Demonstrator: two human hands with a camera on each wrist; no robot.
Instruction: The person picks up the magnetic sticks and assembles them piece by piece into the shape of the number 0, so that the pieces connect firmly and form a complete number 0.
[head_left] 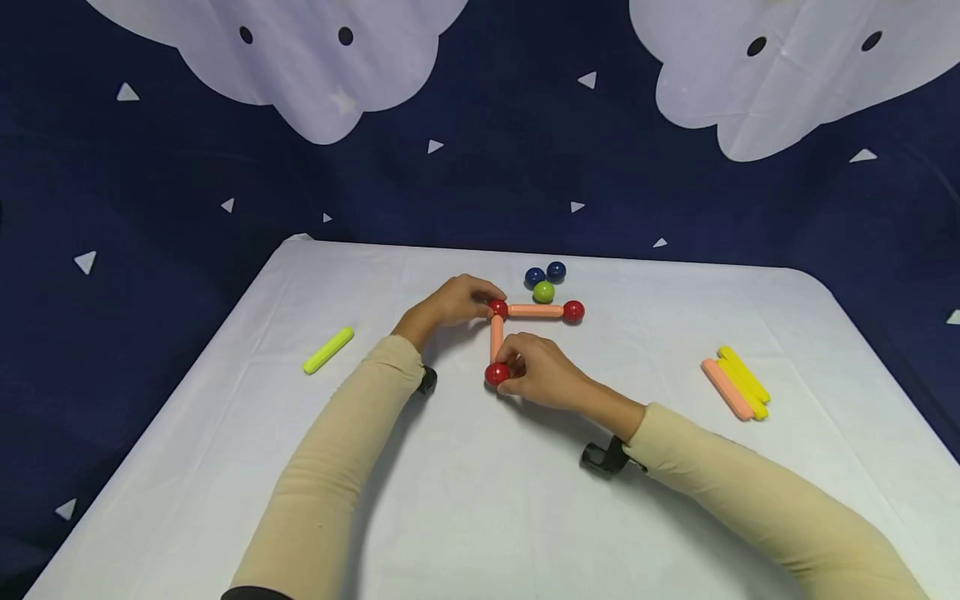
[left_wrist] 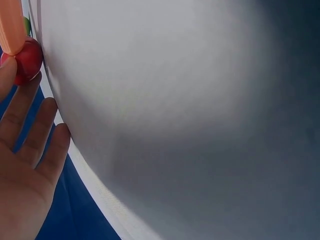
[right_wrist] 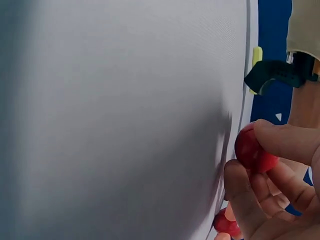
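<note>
Two salmon-orange rods and three red balls form an L-shape on the white table. My left hand pinches the corner ball, also visible in the left wrist view beside a rod end. From that corner, one rod runs right to a red ball, and the other rod runs toward me. At its near end my right hand holds the third red ball between thumb and fingers. The right wrist view shows this grip on the ball closely; fingers partly hide the joint with the rod.
Behind the L lie two dark blue balls and a green ball. A yellow-green rod lies at left. Off to the right, two yellow rods lie beside a salmon rod. A dark patterned cloth hangs behind the table.
</note>
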